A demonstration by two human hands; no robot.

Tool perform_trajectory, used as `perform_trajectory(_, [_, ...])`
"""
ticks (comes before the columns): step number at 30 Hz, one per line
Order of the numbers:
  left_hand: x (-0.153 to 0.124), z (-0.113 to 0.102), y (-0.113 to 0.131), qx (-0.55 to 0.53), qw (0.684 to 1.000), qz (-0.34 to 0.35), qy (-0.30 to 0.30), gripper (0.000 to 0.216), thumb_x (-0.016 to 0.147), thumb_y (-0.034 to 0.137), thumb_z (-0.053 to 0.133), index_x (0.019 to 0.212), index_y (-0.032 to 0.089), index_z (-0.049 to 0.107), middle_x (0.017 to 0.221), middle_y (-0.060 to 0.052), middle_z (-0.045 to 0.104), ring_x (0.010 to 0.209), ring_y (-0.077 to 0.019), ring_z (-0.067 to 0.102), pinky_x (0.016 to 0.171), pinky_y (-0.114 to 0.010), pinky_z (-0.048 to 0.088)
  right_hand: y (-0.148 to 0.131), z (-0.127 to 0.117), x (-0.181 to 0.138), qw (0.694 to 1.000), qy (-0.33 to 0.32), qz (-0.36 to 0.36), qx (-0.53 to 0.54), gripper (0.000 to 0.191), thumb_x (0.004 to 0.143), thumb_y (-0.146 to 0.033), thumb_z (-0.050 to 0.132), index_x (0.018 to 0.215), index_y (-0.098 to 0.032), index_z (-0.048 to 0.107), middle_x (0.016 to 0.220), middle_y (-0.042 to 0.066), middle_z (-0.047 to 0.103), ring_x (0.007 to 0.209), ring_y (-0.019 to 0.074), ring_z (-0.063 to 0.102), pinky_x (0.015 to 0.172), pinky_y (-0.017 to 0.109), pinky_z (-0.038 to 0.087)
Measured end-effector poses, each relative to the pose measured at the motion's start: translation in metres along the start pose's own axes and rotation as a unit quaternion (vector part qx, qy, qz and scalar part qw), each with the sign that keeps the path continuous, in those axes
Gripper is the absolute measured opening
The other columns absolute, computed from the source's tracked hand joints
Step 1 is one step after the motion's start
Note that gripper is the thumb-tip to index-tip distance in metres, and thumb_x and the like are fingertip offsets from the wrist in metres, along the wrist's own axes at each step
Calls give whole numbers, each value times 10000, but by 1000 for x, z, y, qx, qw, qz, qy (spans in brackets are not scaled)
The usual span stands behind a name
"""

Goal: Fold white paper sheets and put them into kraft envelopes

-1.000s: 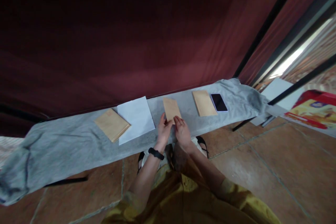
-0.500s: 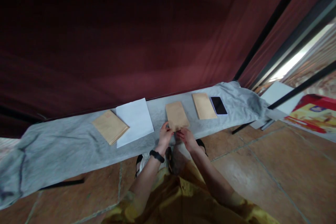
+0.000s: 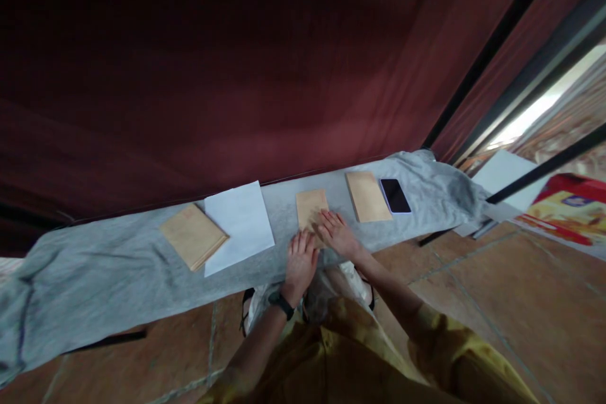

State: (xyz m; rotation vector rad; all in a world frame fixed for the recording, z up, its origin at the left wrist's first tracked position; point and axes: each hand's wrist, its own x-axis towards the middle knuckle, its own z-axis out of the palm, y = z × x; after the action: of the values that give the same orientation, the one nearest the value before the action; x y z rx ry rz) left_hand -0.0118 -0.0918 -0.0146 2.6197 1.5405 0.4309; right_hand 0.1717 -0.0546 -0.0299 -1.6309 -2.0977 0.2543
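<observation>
A brown paper envelope (image 3: pixel 310 201) lies on the grey cloth in front of me, its near part covered by my hands. My left hand (image 3: pixel 302 260) rests flat on its near left edge, fingers stretched forward. Across the envelope's right side lies my right hand (image 3: pixel 339 235), palm down with the fingers extended. To the right is a stack of brown envelopes (image 3: pixel 368 197). Another brown envelope stack (image 3: pixel 192 235) sits at the left, overlapping white paper sheets (image 3: pixel 243 224).
A phone (image 3: pixel 394 195) lies beside the right stack. The narrow cloth-covered bench (image 3: pixel 118 271) runs along a dark red panel (image 3: pixel 265 76). At the far right are a black bar and a red and yellow box (image 3: pixel 572 205). Tiled floor (image 3: pixel 454 303) shows below.
Both hands have gone from pinching the envelope's near edge to lying flat on it. The right hand has moved forward onto its surface. The view has shifted slightly.
</observation>
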Motion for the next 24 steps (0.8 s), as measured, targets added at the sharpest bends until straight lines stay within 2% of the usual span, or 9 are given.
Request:
perform_trajectory(2, [-2, 7, -5, 11, 996, 85, -31, 447, 1018, 326, 423, 1451, 234, 482, 1564, -64, 440, 1469, -248, 344, 1190, -483, 321, 7, 7, 9, 998, -24, -26, -50, 510, 1037, -341, 355, 1521, -191, 414, 1571, 107, 415, 1469, 265, 367, 1215, 513, 272])
perform_trajectory(4, [-3, 13, -10, 24, 991, 124, -49, 493, 1027, 386, 408, 1510, 285, 406, 1596, -17, 401, 1500, -226, 291, 1215, -494, 278, 14, 13, 18, 995, -35, -35, -81, 525, 1034, -349, 372, 1535, -194, 387, 1586, 108, 386, 1472, 267, 360, 1215, 510, 270])
perform_trajectory(6, [-4, 17, -14, 39, 989, 132, -51, 532, 1022, 442, 413, 1538, 326, 356, 1620, 3, 356, 1513, -234, 264, 1219, -508, 264, 21, 17, 27, 994, -33, -35, -99, 545, 1034, -367, 373, 1545, -178, 360, 1594, 123, 363, 1474, 271, 356, 1216, 523, 259])
perform_trajectory(10, [-5, 19, -15, 59, 987, 141, -48, 565, 1003, 497, 440, 1542, 355, 352, 1641, 0, 309, 1515, -260, 260, 1215, -517, 267, 32, 20, 51, 993, -22, -29, -116, 569, 1048, -398, 329, 1555, -141, 320, 1601, 150, 333, 1486, 272, 331, 1221, 552, 225])
perform_trajectory(17, [-5, 20, -16, 80, 985, 147, -49, 605, 983, 501, 482, 1553, 364, 331, 1638, -27, 316, 1504, -287, 282, 1204, -525, 268, 38, 21, 83, 991, -20, 14, -133, 584, 1053, -434, 307, 1559, -142, 321, 1596, 145, 341, 1494, 264, 314, 1237, 551, 175])
perform_trajectory(21, [-5, 18, -15, 72, 985, 146, -51, 607, 980, 511, 485, 1550, 373, 331, 1639, -15, 315, 1508, -276, 275, 1208, -516, 263, 30, 22, 74, 991, -17, 17, -132, 602, 1050, -425, 324, 1543, -80, 334, 1591, 182, 329, 1491, 287, 318, 1224, 548, 213])
perform_trajectory(24, [-4, 15, -13, 58, 987, 140, -51, 594, 980, 520, 479, 1539, 361, 358, 1638, -14, 318, 1505, -273, 283, 1209, -519, 269, 23, 22, 47, 993, -18, -30, -115, 576, 1048, -397, 339, 1552, -117, 332, 1593, 158, 339, 1485, 268, 334, 1227, 518, 230])
